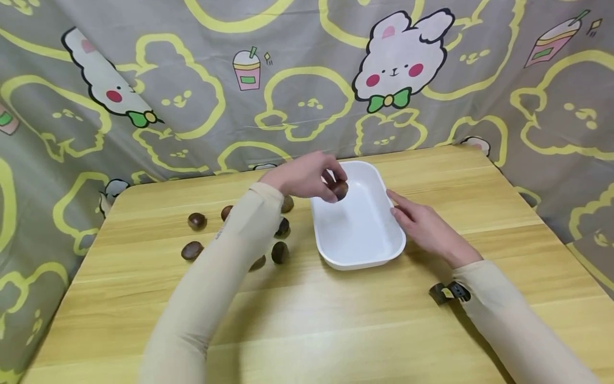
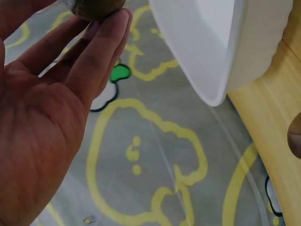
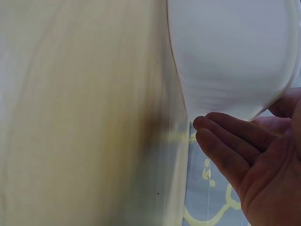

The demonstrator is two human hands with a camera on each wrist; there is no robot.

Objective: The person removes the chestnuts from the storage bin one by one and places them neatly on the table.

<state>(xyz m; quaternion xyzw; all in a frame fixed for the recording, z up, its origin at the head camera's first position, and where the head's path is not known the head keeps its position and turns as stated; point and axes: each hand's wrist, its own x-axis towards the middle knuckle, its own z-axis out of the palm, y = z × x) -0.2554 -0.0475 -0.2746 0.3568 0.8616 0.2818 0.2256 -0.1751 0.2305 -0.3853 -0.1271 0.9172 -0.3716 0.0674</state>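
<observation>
My left hand pinches a brown chestnut between thumb and fingertips, above the left side of a white rectangular tray. In the left wrist view the chestnut shows at the top edge, beside the tray's corner. My right hand is at the tray's right side. Seen from the right wrist, its fingers lie straight against the outer wall, with the thumb near the rim. The tray's inside shows bare white.
Several chestnuts lie loose on the wooden table left of the tray, including one chestnut at far left and a dark one near the tray. My left sleeve covers part of the group. A patterned curtain hangs behind the table.
</observation>
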